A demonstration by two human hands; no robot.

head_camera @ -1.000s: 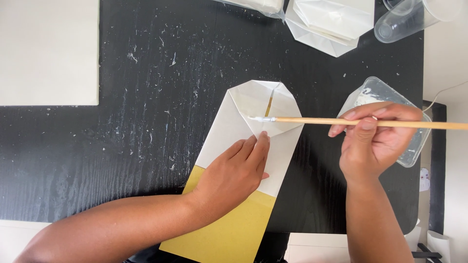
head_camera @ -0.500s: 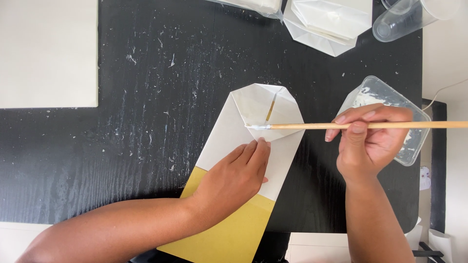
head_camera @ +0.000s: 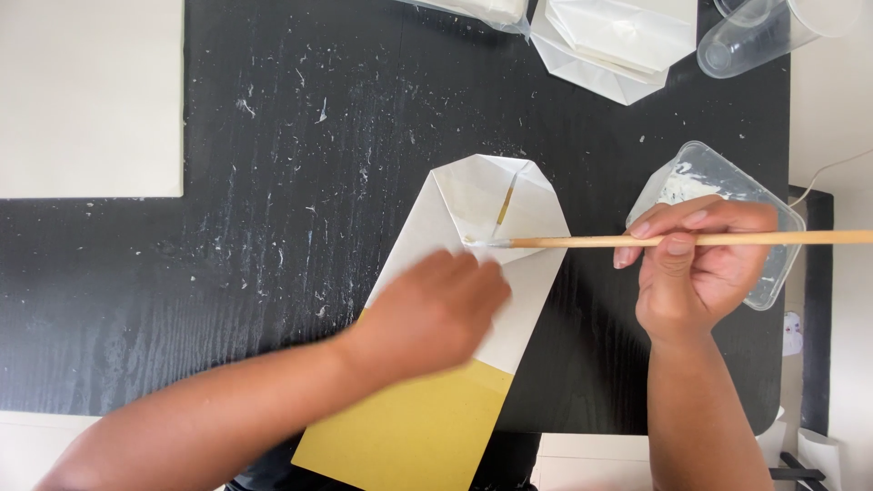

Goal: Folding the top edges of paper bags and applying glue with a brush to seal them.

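Left hand (head_camera: 432, 314) slid up, pressing flat on thin, floppy folded paper (head_camera: 491, 205); right hand (head_camera: 696, 273) pinches light, stiff brush (head_camera: 637, 240).

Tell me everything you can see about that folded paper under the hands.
The folded paper is a long piece, white above and yellow at its near end, lying flat and slanted on the black table. Its far end is folded into flaps with angled corners. The left hand presses on its middle, and the tip of a brush, held by the right hand, touches a flap.
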